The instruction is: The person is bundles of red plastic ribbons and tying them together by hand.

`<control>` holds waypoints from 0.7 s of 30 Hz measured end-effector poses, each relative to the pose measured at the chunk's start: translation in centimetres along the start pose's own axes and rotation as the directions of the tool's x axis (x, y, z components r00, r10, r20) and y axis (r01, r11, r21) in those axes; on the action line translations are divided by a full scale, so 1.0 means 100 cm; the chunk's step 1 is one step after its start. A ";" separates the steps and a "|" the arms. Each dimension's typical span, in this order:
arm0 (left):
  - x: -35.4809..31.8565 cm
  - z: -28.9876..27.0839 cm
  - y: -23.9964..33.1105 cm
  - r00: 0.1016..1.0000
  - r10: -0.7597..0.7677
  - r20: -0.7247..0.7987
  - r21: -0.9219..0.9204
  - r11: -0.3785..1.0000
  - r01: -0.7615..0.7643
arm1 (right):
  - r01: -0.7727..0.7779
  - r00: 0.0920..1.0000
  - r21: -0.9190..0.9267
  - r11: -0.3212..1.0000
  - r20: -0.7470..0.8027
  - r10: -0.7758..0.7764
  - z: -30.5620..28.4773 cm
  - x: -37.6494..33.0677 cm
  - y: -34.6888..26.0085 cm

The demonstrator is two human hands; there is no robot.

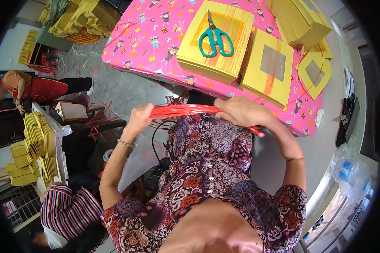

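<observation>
A bundle of glossy red plastic strips (pixel 183 110) is stretched level in front of my body, just short of the table edge. My left hand (pixel 140 119) is closed around its left end. Toward the other end, my right hand (pixel 245 111) grips the same bundle, and a short tail of strips pokes out below that hand. Beyond my hands, scissors (pixel 213 30) with teal handles lie on a thick stack of yellow card pieces (pixel 240 29). Beside it, nearer my right hand, sits another yellow stack (pixel 256 82) with a grey window shape, tied with red strip.
A pink patterned cloth (pixel 143 52) covers the table, with more yellow card pieces (pixel 297 25) at far right. To the left, one person wears a red apron (pixel 50 88), another a striped top (pixel 69 208), near yellow stacks (pixel 40 139). Loose red strips litter the floor.
</observation>
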State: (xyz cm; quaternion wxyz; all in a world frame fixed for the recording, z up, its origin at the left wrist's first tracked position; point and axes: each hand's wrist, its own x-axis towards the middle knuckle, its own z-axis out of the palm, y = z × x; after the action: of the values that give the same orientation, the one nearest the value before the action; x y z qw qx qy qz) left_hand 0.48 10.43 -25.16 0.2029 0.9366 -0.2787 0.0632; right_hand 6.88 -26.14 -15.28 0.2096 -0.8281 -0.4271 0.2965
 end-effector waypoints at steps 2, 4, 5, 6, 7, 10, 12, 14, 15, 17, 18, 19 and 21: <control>-0.020 0.006 -0.017 0.998 -0.039 0.052 0.043 0.998 0.037 | -0.080 0.997 -0.017 0.997 0.021 0.081 -0.006 -0.003 -0.004; -0.022 0.009 -0.020 0.979 -0.101 0.175 0.072 0.993 0.090 | -0.044 0.999 -0.043 0.998 0.002 0.044 -0.001 0.000 0.000; -0.022 0.012 -0.021 0.979 -0.100 0.176 0.073 0.993 0.088 | -0.007 1.000 -0.071 0.997 -0.015 0.006 0.001 0.001 0.002; -0.010 0.008 -0.010 0.964 -0.132 0.229 0.052 0.991 0.123 | -0.010 1.000 -0.069 0.998 -0.016 0.009 0.002 0.002 0.001; 0.002 0.003 0.002 0.945 -0.164 0.281 0.036 0.986 0.161 | 0.004 0.999 -0.105 0.994 -0.052 -0.010 0.001 0.006 -0.002; 0.048 -0.016 0.051 0.993 0.009 0.114 -0.042 0.999 -0.004 | -0.005 0.998 -0.180 0.984 -0.057 -0.005 0.001 0.022 -0.019; 0.074 -0.018 0.079 0.995 0.072 0.066 -0.149 0.987 -0.061 | 0.000 1.000 -0.289 0.957 -0.005 -0.001 0.005 0.036 -0.030; 0.093 -0.015 0.098 0.983 0.103 0.149 -0.404 0.914 -0.034 | 0.041 0.998 -0.300 0.953 -0.030 -0.052 0.012 0.044 -0.034; 0.095 -0.011 0.104 0.979 0.113 0.170 -0.462 0.886 -0.022 | 0.090 0.992 -0.313 0.946 -0.054 -0.112 0.012 0.046 -0.037; 0.095 -0.008 0.106 0.919 0.009 0.394 -0.619 0.742 0.258 | 0.108 0.992 -0.317 0.942 -0.036 -0.125 0.005 0.043 -0.039; 0.095 -0.008 0.108 0.920 0.010 0.393 -0.618 0.743 0.256 | 0.113 0.991 -0.289 0.951 -0.031 -0.128 0.001 0.042 -0.038; 0.095 -0.009 0.110 0.937 0.039 0.347 -0.634 0.746 0.204 | 0.119 0.991 -0.260 0.958 -0.027 -0.130 -0.004 0.039 -0.038; 0.095 -0.015 0.109 0.952 0.058 0.299 -0.643 0.750 0.156 | 0.074 0.997 -0.235 0.969 -0.007 -0.078 -0.019 0.031 -0.041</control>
State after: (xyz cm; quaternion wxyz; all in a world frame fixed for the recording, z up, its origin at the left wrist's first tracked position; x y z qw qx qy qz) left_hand 2.39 -1.97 -17.83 0.4767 0.8100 -0.2855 -0.1877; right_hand 7.15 -21.47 -12.40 0.1250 -0.8324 -0.4890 0.2289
